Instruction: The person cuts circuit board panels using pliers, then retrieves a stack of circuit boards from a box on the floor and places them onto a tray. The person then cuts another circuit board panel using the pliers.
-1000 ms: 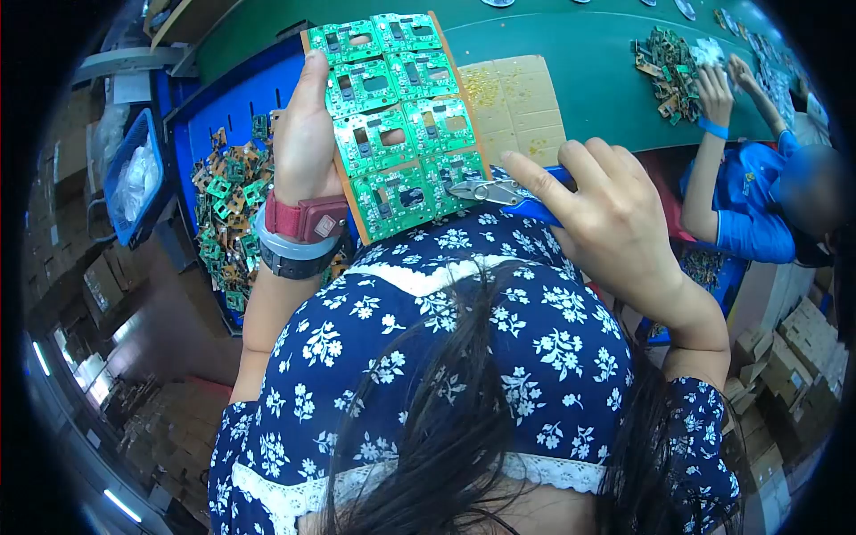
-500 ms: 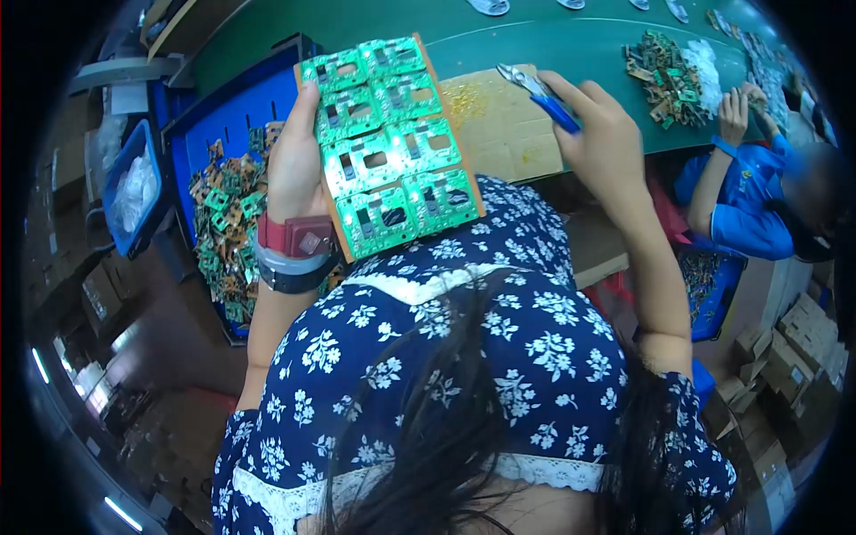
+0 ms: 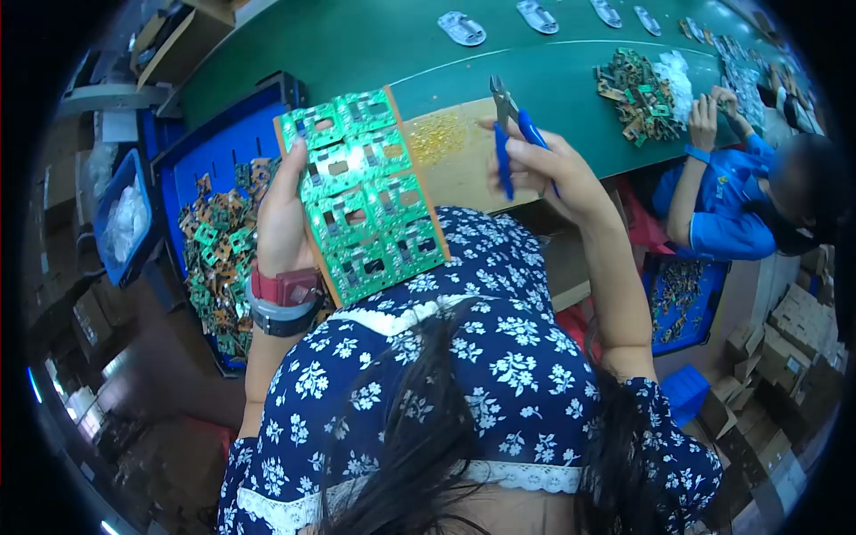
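My left hand (image 3: 283,218) grips a green circuit board panel (image 3: 361,187) by its left edge, the thumb lying over the front. The panel is tilted up towards me and carries several joined boards with cut-outs and brown edge strips. In my right hand (image 3: 557,174) is a pair of cutting pliers (image 3: 513,134) with blue handles, their jaws pointing up and away. The pliers are to the right of the panel, apart from it. Below both lies a cardboard sheet (image 3: 464,174) with small yellow bits scattered on it.
At left, a blue tray (image 3: 192,147) holds a heap of small boards (image 3: 214,259); beside it is a blue bin (image 3: 134,178) with clear plastic. Another board pile (image 3: 637,94) lies on the green bench (image 3: 374,45). A co-worker in blue (image 3: 727,201) sits at right.
The panel and my left hand appear lower and slightly left. My right hand has turned and come nearer the panel; the pliers now point upward with their handles spread.
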Demonstrator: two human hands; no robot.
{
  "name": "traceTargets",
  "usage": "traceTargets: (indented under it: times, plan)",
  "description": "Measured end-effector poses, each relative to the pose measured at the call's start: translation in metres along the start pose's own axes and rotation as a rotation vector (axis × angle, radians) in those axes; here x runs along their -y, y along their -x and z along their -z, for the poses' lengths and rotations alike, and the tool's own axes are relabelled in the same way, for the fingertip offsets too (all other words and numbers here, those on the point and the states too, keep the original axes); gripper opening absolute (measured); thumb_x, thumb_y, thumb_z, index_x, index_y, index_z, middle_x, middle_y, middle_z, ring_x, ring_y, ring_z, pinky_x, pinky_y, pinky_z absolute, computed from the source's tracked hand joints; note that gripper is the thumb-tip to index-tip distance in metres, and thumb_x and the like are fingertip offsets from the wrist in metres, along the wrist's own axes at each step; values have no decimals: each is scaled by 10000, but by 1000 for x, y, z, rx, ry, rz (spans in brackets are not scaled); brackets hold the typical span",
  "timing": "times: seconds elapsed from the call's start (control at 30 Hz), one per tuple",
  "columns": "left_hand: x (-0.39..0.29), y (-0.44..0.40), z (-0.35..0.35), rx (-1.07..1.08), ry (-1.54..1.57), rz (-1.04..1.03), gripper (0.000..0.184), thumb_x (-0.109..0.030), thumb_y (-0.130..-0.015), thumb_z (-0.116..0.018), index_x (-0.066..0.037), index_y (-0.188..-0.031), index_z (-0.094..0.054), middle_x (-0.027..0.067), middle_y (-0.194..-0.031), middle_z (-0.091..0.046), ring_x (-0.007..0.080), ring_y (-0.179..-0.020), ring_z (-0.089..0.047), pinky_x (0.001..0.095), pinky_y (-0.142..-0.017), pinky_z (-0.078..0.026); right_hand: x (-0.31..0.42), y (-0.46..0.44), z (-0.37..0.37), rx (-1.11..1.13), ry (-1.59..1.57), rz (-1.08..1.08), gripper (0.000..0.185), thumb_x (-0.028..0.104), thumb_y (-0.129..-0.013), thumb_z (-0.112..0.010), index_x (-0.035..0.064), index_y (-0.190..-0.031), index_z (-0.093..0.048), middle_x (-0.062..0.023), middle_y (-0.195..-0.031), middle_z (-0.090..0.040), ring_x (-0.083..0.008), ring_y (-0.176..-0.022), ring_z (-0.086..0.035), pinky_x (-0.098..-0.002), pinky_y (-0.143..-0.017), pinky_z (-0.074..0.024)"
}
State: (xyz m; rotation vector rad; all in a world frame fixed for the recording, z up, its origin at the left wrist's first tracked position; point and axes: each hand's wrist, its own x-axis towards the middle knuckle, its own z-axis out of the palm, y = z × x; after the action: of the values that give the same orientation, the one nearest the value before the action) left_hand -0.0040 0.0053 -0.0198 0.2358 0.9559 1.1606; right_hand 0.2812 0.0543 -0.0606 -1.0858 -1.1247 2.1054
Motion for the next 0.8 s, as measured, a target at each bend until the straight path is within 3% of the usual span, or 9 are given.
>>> traceTargets:
  times: [0.07, 0.2, 0.3, 0.47, 0.6, 0.7, 0.8]
  plan:
    - [2, -3, -9, 33, -3, 10, 380, -282, -1012, -375, -43, -1291, -474, 158, -1198, -591, 256, -1036, -629, 406, -800, -570, 27, 27, -29, 122, -261, 45, 642, 295, -896, -498, -77, -1386, -317, -163, -944, -609, -270, -872, -635, -359, -797, -507]
    - [4, 1, -26, 67, -28, -46, 351, -212, -991, -437, -37, -1293, -467, 138, -1191, -592, 220, -1026, -626, 378, -810, -561, 50, 59, -63, 258, -368, 44, 716, 369, -862, -525, -66, -1391, -317, -208, -955, -598, -318, -893, -628, -400, -822, -501]
    - [2, 7, -35, 57, -243, -149, 372, -150, -956, -508, -27, -1302, -451, 132, -1184, -588, 206, -1010, -623, 357, -825, -547, 50, 66, -71, 279, -414, 35, 755, 398, -838, -543, -66, -1390, -319, -234, -949, -590, -344, -893, -623, -431, -810, -505]
    - [1, 17, -42, 104, -263, -189, 386, -136, -933, -552, -17, -1288, -461, 136, -1176, -588, 198, -997, -621, 339, -830, -540, 42, 63, -69, 315, -475, 60, 767, 402, -836, -531, -75, -1391, -301, -245, -948, -587, -365, -892, -621, -439, -812, -505]
    - [1, 21, -43, 116, -283, -220, 393, -135, -918, -581, -11, -1274, -472, 146, -1166, -592, 201, -992, -623, 335, -829, -540, 40, 62, -70, 297, -573, 2, 671, 293, -814, -604, -36, -1361, -397, -205, -938, -595, -309, -886, -615, -411, -810, -493]
    - [-1, 22, -41, 106, -326, -217, 381, -137, -919, -583, -3, -1260, -480, 139, -1150, -597, 194, -977, -628, 329, -829, -540, 42, 70, -71, -318, 985, 524, 566, 145, -763, -686, 48, -1297, -525, -147, -917, -584, -257, -858, -583, -379, -787, -461]
    - [-1, 22, -38, 116, -318, -227, 377, -136, -918, -585, -1, -1255, -483, 136, -1138, -602, 193, -968, -631, 329, -827, -540, 40, 67, -74, -520, 1248, 540, 542, 80, -725, -713, 94, -1250, -580, -126, -903, -566, -251, -841, -555, -372, -770, -437]
